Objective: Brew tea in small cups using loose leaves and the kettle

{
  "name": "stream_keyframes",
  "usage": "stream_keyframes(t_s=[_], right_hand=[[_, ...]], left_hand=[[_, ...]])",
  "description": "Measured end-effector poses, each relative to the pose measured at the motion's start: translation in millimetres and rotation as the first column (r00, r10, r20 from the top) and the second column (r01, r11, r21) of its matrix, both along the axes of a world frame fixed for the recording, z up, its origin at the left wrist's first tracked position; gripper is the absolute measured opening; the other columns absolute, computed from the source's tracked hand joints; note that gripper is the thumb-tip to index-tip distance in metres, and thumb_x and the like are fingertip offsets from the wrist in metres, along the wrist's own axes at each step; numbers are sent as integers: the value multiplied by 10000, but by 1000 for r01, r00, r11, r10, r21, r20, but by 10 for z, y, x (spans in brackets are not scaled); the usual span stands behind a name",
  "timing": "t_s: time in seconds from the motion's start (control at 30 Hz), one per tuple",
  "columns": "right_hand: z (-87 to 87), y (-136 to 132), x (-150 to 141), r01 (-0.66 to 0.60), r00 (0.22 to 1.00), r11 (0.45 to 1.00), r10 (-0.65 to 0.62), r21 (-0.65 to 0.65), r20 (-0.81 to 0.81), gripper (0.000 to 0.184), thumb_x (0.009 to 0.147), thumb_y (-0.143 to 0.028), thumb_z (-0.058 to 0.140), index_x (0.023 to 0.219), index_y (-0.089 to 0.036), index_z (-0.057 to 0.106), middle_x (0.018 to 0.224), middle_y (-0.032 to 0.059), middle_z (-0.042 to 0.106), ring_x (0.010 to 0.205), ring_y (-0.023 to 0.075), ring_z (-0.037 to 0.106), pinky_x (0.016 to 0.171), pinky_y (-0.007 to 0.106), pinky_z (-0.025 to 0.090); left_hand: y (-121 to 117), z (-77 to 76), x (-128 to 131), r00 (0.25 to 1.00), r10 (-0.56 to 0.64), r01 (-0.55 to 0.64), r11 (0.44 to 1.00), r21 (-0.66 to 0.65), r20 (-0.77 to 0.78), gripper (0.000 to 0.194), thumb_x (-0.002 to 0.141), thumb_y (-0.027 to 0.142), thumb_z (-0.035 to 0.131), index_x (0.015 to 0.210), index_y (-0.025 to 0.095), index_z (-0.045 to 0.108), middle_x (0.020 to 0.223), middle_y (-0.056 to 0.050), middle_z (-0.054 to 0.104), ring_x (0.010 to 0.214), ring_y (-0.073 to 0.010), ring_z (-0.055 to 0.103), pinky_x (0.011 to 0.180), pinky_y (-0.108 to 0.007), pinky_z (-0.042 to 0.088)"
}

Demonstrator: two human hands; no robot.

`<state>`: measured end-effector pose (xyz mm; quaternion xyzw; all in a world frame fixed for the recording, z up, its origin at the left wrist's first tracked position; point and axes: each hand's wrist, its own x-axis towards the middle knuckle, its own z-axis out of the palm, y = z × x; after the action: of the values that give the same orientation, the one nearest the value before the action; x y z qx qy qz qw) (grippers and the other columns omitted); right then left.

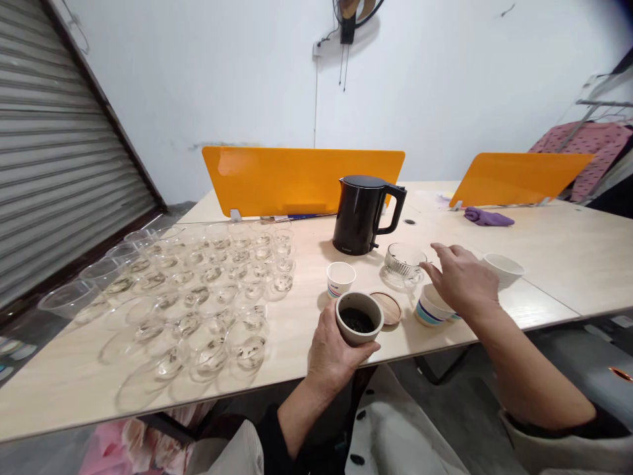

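Note:
My left hand (332,353) is wrapped round a grey ceramic jar (360,335), tilted so its mouth faces me. Dark loose leaves (357,321) lie inside. Beside the rim of a ribbed glass cup (405,259) hovers my right hand (459,277), thumb and forefinger apart; a few dark specks show near the cup's rim and my thumb. Below that hand stand paper cups (429,310) with blue bands, partly hidden by it. A round wooden disc (388,308) lies just right of the jar, and a small white paper cup (341,278) stands behind it.
Many clear plastic cups (250,343) holding dark flecks crowd the table's left. A black kettle (359,214) stands behind the glass cup, before an orange divider (281,181). Farther right are a white bowl (507,265) and a purple cloth (487,217). The table's front edge runs close below my hands.

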<state>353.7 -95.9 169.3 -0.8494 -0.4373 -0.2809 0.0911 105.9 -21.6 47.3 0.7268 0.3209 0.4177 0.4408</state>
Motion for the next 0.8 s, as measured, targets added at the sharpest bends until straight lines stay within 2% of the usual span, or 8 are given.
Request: stream_keyframes(t_s=[0.13,0.23,0.4,0.5,0.63,0.7,0.8], right_hand=[[-9,194,234,40,999,978,-37,-204,17,356,982,-413,514,1189,-205,717,1078,177,721,985,357,676,630,388,479],[-44,264,347,53,998,954,-55,-296,-1,279,947,-372,564,1049,-203,760,997,176,746,853,325,699,606,367,452],[-40,287,380,16,999,941,-27,-338,-28,249,916,-186,529,869,-133,768,909,228,764,718,253,698,574,322,350],[-3,294,356,24,999,946,-35,-324,-28,277,909,-144,495,863,-94,764,901,260,761,702,249,695,558,323,311],[45,229,333,19,1000,956,-24,-292,-12,306,935,-146,464,917,-102,767,954,244,766,717,243,689,557,330,272],[67,138,309,19,999,980,-13,-196,31,337,974,-183,444,962,-133,777,976,213,772,710,227,682,556,330,252],[108,-57,209,-31,996,994,23,100,84,325,1015,-300,489,1039,-178,789,966,153,788,747,222,698,563,317,288]], left_hand=[[-5,8,8,1000,-12,12,1000,15,20,923,579,279,970,1351,262,465,1296,-72,642,1236,-294,630,1083,-491,499],[-2,5,8,1000,-12,11,999,30,19,946,581,290,972,1369,266,449,1316,-79,630,1254,-299,624,1096,-492,494],[1,-12,9,1000,2,-2,999,34,-13,940,586,306,972,1367,252,451,1310,-92,630,1243,-310,624,1080,-502,500],[0,-10,5,1000,4,-3,1000,23,-27,951,584,320,973,1373,245,447,1315,-103,627,1241,-321,626,1067,-505,506],[-1,-4,-5,1000,-3,4,999,40,-22,934,590,311,972,1363,240,452,1304,-99,629,1239,-312,623,1072,-497,505],[1,-7,-7,1000,-9,9,999,49,-14,939,593,312,973,1367,247,445,1313,-95,626,1249,-309,618,1082,-500,500],[9,-18,-5,1000,-2,3,998,58,-15,970,586,317,976,1384,262,426,1341,-97,616,1277,-320,608,1098,-512,491]])
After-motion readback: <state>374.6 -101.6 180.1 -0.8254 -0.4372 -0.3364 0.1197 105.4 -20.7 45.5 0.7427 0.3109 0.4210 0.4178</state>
